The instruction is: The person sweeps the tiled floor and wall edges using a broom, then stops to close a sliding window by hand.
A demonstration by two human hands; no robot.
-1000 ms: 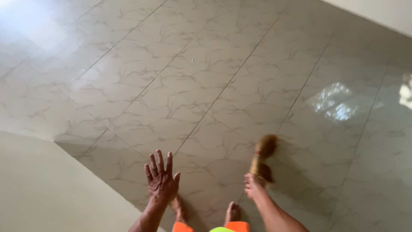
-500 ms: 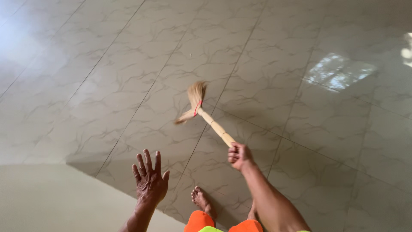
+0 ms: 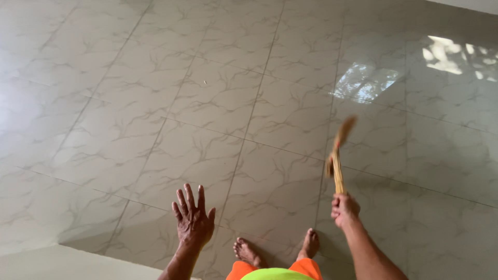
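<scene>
Right hand (image 3: 344,208) is seen closed in a fist round the near end of a short straw broom (image 3: 338,155), whose long axis runs up and away from the fist toward the far right, bristles blurred above the glossy tiled floor (image 3: 218,98). Left hand (image 3: 193,220) is held spread, fingers apart, empty, near left, well apart from the broom, beside bare feet (image 3: 248,252).

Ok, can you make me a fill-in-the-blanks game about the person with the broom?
1. The right hand holds a small ____ by its handle.
2. The left hand is open, with its fingers ____ and nothing in it.
3. The person's feet on the floor tiles are ____, with no shoes.
4. The shorts are ____ in colour.

Missing words: broom; spread; bare; orange
</scene>
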